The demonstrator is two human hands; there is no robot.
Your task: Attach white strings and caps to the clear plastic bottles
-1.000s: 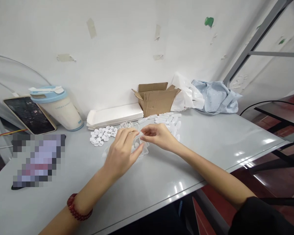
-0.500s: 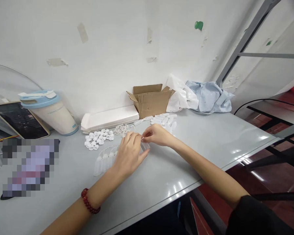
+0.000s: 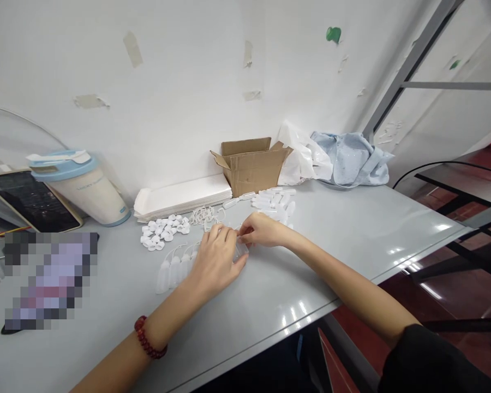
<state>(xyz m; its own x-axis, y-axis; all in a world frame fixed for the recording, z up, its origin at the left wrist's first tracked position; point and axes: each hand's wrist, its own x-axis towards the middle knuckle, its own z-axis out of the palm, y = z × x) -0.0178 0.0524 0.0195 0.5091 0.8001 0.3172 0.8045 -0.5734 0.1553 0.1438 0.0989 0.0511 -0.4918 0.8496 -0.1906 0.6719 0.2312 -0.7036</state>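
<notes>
So the left hand is palm-down, fingers close together, thumb out toward 4 o'clock. Right hand reaches in from 4, thumb and index bunched, can't tell exactly what they're pinching. Clear plastic container sits between them, mostly hidden, roughly 11-to-5 lengthwise. Smooth translucent vials lie at the left hand's 9, corded ends toward 1.

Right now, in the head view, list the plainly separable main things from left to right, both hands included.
Phone → lidded cup → pile of small white pieces → left hand → right hand → white plastic bag → light blue cloth.
</notes>
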